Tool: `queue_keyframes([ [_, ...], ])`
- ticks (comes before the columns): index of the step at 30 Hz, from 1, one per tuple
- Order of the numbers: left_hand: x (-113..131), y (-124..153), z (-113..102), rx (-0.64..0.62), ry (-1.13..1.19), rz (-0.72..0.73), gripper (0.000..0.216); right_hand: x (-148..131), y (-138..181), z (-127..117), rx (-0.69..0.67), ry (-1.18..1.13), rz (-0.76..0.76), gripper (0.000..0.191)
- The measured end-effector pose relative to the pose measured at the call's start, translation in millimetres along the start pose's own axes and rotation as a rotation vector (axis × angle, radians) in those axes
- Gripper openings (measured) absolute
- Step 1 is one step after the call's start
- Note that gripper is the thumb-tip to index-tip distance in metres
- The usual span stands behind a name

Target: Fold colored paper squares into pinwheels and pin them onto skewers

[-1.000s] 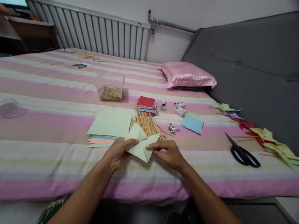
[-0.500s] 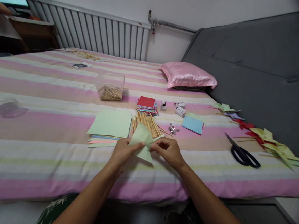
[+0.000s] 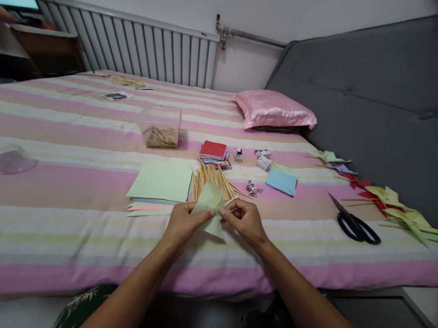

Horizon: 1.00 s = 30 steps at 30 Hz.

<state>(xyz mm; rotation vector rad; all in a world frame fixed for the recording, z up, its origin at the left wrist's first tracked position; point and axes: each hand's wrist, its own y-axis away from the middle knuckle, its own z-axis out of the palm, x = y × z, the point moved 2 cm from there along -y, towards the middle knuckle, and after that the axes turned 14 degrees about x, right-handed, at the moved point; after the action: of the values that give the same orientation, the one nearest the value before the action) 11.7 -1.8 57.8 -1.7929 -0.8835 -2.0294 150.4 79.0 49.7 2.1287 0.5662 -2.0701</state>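
Observation:
A pale green paper pinwheel [image 3: 211, 197], partly folded, is held up between both hands over the front of the bed. My left hand [image 3: 185, 221] pinches it from the left, thumb on its middle. From the other side my right hand [image 3: 245, 219] is closed with thumb and forefinger at the paper's centre; whether a small piece sits in that pinch is hidden. Just behind lie a bundle of thin wooden sticks [image 3: 220, 181] and a stack of pale green paper [image 3: 162, 180]. Small metal fasteners [image 3: 252, 188] are scattered to the right of the sticks.
Black-handled scissors [image 3: 356, 227] lie at right, near finished pinwheels [image 3: 390, 197] along the grey headboard [image 3: 378, 83]. Blue paper squares [image 3: 282, 182], a red-topped stack [image 3: 213, 149] and a clear box of sticks [image 3: 161, 130] rest farther back. A pink pillow [image 3: 275, 110] lies beyond.
My right fingers have closed in on the paper's centre, nearer to my left thumb. The pinwheel has turned slightly; the things on the bed stay put.

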Motion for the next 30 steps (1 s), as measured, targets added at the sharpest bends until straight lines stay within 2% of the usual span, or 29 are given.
queue_keyframes([
  [19, -3.0, 2.8, 5.4, -0.066, 0.098, -0.048, 0.03, -1.0, 1.5, 3.6, 0.057, -0.019, 0.027, 0.029],
  [23, -1.1, 3.8, 6.5, -0.082, 0.088, -0.062, 0.032, -3.1, 2.6, 3.1, 0.085, 0.07, -0.039, 0.027],
  [30, 0.3, 4.5, 6.1, -0.035, 0.077, -0.095, 0.027, -5.2, 4.2, 1.6, 0.119, 0.153, -0.148, 0.025],
])
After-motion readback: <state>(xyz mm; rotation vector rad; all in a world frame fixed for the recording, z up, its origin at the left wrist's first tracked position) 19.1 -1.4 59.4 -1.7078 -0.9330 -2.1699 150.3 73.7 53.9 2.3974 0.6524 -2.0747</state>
